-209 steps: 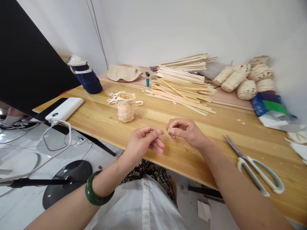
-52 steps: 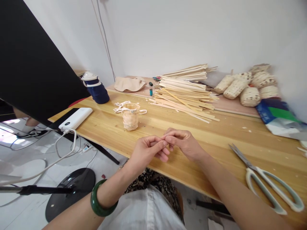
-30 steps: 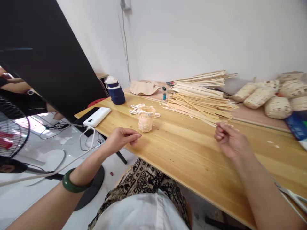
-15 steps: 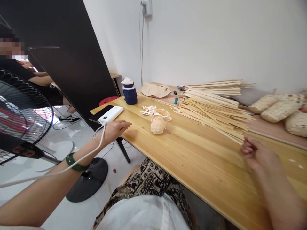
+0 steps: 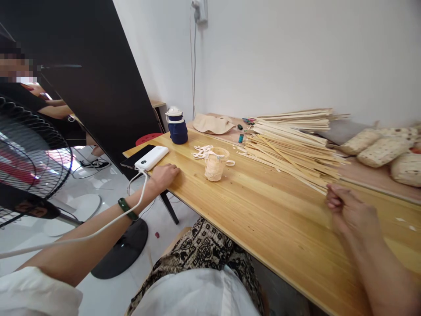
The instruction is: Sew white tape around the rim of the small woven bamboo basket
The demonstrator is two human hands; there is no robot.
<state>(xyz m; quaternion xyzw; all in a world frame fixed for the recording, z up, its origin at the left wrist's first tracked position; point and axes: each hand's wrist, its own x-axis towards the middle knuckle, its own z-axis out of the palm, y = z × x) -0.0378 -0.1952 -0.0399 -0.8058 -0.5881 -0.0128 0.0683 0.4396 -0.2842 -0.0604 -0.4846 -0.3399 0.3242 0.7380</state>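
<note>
Left of the basket [image 5: 213, 170] on the tabletop [image 5: 250, 215], a cable [image 5: 82, 239] overlies the left arm [image 5: 95, 246]; raising the left hand [image 5: 166, 176], whose fingers I cannot judge, could drag down the power bank [image 5: 156, 157]. Right of the basket, the right hand [image 5: 353, 210] has fingers pinched together.

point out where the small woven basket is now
In the head view, the small woven basket is mid-picture on the wooden table, with the left hand to its left and the pale strips to its right.
</note>
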